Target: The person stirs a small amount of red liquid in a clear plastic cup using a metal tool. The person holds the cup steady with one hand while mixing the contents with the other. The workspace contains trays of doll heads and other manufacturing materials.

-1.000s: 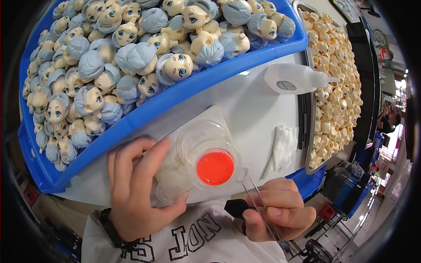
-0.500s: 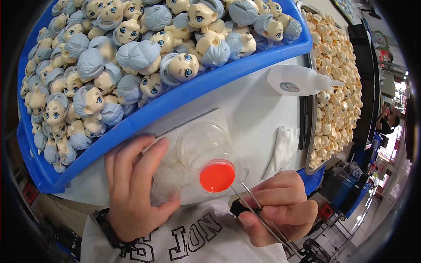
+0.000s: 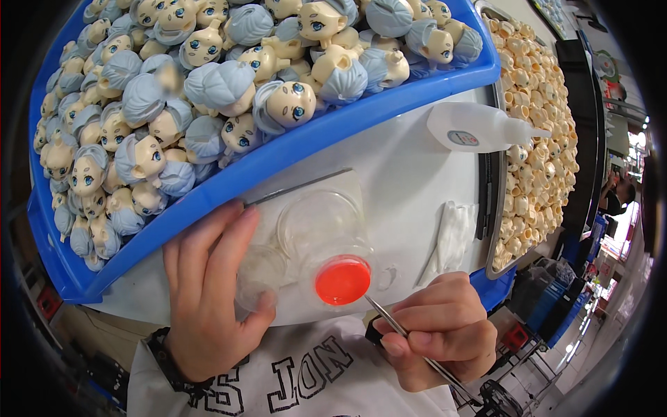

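Observation:
My right hand (image 3: 445,330) pinches a pair of metal tweezers (image 3: 396,326), its two arms pressed together. The tips end right at the lower right rim of a small clear round cup with a bright red, glossy round top (image 3: 342,280); I cannot tell whether the red is a lid or a filling. My left hand (image 3: 212,299) lies with fingers stretched toward the bin, its thumb at the edge of a small clear dish (image 3: 260,271). Behind the red one is a larger clear round container (image 3: 319,222). A flat pale plate (image 3: 344,186) lies under these containers.
Beyond my hands a large blue bin (image 3: 389,104) is heaped with doll heads with pale blue hair (image 3: 146,97). At the right are a white squeeze bottle (image 3: 472,127) on its side, a crumpled white cloth (image 3: 448,240) and a metal tray (image 3: 497,229) of small beige parts (image 3: 535,160).
The tweezers' arms have come together from being spread, with the tips still by the red top. My left hand has shifted slightly left.

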Demonstrator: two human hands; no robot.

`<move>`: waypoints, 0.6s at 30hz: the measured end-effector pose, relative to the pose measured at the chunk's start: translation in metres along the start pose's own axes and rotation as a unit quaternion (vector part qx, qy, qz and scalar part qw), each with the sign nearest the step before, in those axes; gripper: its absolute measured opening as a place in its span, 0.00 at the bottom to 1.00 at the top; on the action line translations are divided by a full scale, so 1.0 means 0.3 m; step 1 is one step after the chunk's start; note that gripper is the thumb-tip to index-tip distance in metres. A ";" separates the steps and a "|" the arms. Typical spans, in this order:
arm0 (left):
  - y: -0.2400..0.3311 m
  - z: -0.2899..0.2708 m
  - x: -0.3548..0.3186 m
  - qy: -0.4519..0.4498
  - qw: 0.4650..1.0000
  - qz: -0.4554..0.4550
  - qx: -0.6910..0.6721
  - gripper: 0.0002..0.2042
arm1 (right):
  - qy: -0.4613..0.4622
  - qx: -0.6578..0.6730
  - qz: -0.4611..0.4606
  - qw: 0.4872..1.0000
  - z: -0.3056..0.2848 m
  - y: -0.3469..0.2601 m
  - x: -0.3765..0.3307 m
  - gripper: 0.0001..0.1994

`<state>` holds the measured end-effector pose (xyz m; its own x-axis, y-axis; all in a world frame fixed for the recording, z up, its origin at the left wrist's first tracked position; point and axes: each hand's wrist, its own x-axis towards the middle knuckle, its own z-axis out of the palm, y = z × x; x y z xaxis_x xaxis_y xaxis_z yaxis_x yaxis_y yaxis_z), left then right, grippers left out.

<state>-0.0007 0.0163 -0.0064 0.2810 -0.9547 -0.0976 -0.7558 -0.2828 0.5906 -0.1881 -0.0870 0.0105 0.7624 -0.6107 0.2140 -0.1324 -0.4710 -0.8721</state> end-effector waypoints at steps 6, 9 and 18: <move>-0.004 -0.006 -0.001 -0.013 1.000 0.013 -0.003 0.34 | 0.073 0.019 -0.043 0.996 0.016 0.025 -0.028 0.18; -0.003 -0.004 -0.001 -0.011 1.000 0.013 -0.007 0.35 | 0.077 0.007 -0.043 0.996 0.011 0.022 -0.022 0.18; -0.011 -0.008 -0.003 -0.028 0.999 0.028 -0.010 0.34 | 0.088 0.020 -0.033 0.995 0.034 0.033 -0.005 0.16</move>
<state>0.0030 0.0183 -0.0062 0.2045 -0.9728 -0.1086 -0.7574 -0.2275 0.6120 -0.1843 -0.0843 -0.0030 0.6457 -0.6828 0.3417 -0.0577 -0.4899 -0.8699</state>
